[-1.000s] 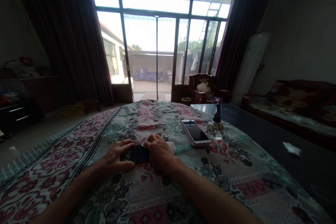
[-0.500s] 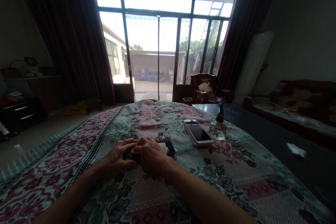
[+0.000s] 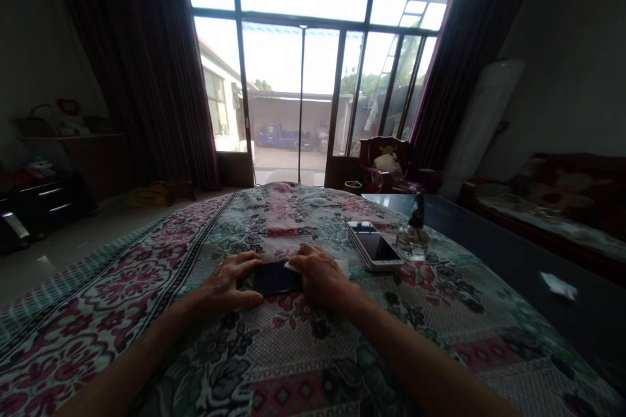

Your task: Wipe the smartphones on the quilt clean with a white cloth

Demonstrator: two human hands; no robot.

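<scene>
A dark smartphone [image 3: 274, 279] lies flat on the patterned cloth, screen up. My left hand [image 3: 225, 285] grips its left end, with the fingertips at the far edge and the thumb at the near edge. Over the phone's right end, my right hand [image 3: 323, 281] is closed on a white tissue [image 3: 344, 267] and presses it to the screen. Part of the tissue shows under the fingertips and part beyond the wrist; the rest is hidden. To the right lies a white-framed phone [image 3: 377, 247], beside a clear spray bottle [image 3: 412, 242] with a black nozzle.
The floral cloth [image 3: 303, 365] covers the surface before me. On the dark tabletop [image 3: 489, 241] at the right is a crumpled white tissue [image 3: 558, 287]. A wooden armchair [image 3: 386, 163] and glass doors stand beyond, with a sofa [image 3: 552, 192] at the right.
My right hand has slid with the tissue from the phone's left end to its right end, uncovering the dark screen. My left hand stays at the left end. The view has shifted slightly.
</scene>
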